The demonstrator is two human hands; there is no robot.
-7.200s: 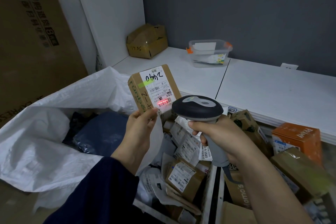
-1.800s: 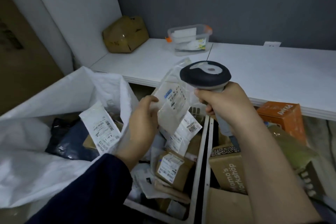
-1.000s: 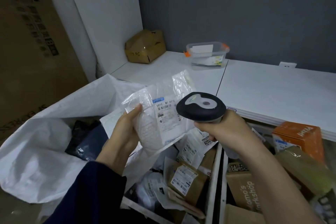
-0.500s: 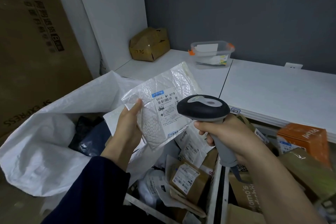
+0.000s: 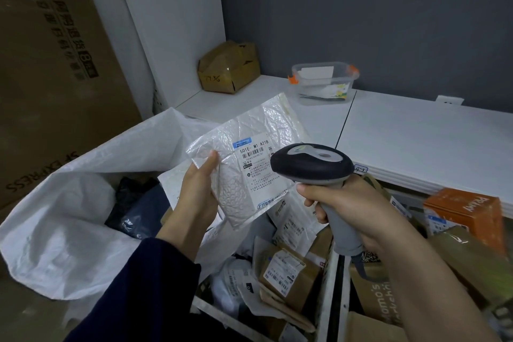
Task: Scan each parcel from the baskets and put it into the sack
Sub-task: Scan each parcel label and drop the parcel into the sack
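Glossy bubble-plastic mailer (image 5: 249, 164); matt woven sack (image 5: 63, 230).

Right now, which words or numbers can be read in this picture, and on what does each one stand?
"501E- M1 A21B": label on the bubble mailer in the left hand.
"SF EXPRESS": large cardboard box at left, letters upside down.
"omo's", cut off: brown box at lower right.
Fine print there and the other parcels' labels: too small to read.

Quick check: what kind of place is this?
Most likely a courier parcel-sorting room: a labelled bubble mailer held before a barcode scanner, baskets of labelled parcels, and a carton printed SF EXPRESS.
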